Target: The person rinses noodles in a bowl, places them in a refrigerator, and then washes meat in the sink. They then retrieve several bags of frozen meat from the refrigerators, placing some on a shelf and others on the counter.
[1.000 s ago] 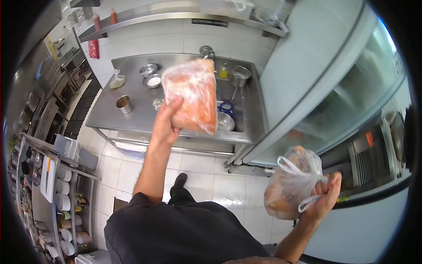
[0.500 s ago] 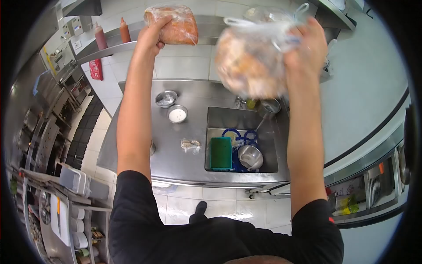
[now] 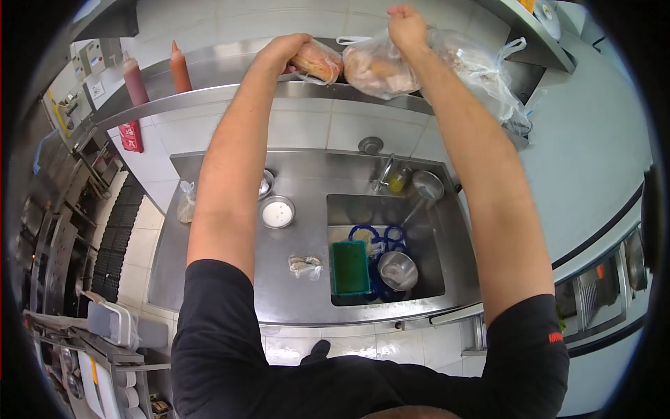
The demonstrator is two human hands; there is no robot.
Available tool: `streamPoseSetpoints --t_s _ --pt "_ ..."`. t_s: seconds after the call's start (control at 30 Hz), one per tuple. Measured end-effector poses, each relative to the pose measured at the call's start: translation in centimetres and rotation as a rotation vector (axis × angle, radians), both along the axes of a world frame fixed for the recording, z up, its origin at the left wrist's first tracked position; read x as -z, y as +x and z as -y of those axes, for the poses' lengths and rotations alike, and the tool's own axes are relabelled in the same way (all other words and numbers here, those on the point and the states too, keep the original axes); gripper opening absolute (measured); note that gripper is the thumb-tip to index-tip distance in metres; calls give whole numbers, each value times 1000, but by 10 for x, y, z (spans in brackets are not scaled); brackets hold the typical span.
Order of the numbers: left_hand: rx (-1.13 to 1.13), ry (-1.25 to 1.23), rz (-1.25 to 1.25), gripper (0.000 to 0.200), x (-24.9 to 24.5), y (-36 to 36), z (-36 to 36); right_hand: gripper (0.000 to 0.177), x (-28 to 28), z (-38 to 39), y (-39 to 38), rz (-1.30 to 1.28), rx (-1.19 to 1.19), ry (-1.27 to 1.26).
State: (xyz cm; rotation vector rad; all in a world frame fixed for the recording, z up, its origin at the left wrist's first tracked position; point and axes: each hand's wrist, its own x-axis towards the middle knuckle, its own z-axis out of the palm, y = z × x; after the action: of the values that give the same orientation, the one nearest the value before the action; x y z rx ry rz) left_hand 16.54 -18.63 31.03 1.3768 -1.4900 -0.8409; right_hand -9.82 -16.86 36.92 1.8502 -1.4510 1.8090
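My left hand (image 3: 289,49) is closed round a plastic-wrapped orange-brown food package (image 3: 319,61) at the front of the steel wall shelf. Right of it, a clear plastic bag (image 3: 380,70) of pale and orange-brown pieces sits on the same shelf, with one loose handle sticking out to the left. My right hand (image 3: 408,29) is at the top of this bag, fingers curled; its grip is partly hidden. Beside my right forearm, another clear plastic bag (image 3: 474,66) with knotted handles lies on the shelf.
Two sauce bottles (image 3: 180,68) stand on the shelf's (image 3: 216,94) left part. Below, the steel counter (image 3: 300,230) bears a bowl of white contents (image 3: 278,211) and a small plastic-wrapped item (image 3: 306,265). The sink (image 3: 426,297) holds a green tub (image 3: 350,269) and a metal bowl (image 3: 398,271).
The large bag has gone from mid-air onto the shelf, with my right hand moving up and left. My left hand has brought the wrapped package right and down to the shelf, beside the bag.
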Motion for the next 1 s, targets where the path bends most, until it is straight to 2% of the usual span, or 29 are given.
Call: streamPoseSetpoints --t_s 0.07,0.17,0.23,0.27,0.3,0.37,0.43,0.5,0.53,0.57,0.6,0.63,0.67,0.7,0.8,0.87,0.93,1.0 --pt "-56 -109 163 59 12 0 8 25 10 14 -9 -225 196 115" --pt "-76 -131 547 66 20 -3 14 33 24 -6 -6 -487 119 412" --pt "-62 -117 571 70 14 -1 -6 33 40 -14 -2 -498 198 316" --pt "-62 -111 580 72 12 3 -20 36 49 -15 -8 -470 162 306" --pt "-149 -233 550 71 11 11 -32 39 53 -12 -13 -449 117 286" --pt "-347 -476 510 69 11 44 -56 42 73 -40 -3 -478 198 -16" --pt "-664 -655 560 65 6 97 -73 43 85 -59 -5 -467 98 -81" --pt "-1162 -814 594 71 14 149 -65 40 87 -75 1 -352 34 -62" --pt "-1269 -749 586 90 17 172 -57 39 86 -80 2 -294 12 -53" --pt "-1233 -598 468 101 16 181 -60 38 88 -74 0 -278 -32 -85" --pt "-1134 -462 505 110 20 199 -49 38 92 -64 -5 -261 -65 -116" --pt "-1011 -255 574 101 16 206 -46 37 96 -60 -15 -249 -90 -146" --pt "-692 -132 510 87 12 234 -24 35 101 -59 -21 -248 -70 -161" --pt "-706 -175 518 73 18 244 -4 34 104 -56 -20 -247 -58 -179" --pt "-749 -347 459 64 -7 208 2 30 112 -62 -14 -239 -47 -253" --pt "-641 -423 463 64 -40 164 13 28 118 -62 -14 -259 -15 -300" --pt "-455 -473 441 64 -68 111 36 27 121 -54 -15 -303 49 -342" --pt "-198 -441 310 64 -86 49 77 26 123 -56 -13 -304 72 -335"
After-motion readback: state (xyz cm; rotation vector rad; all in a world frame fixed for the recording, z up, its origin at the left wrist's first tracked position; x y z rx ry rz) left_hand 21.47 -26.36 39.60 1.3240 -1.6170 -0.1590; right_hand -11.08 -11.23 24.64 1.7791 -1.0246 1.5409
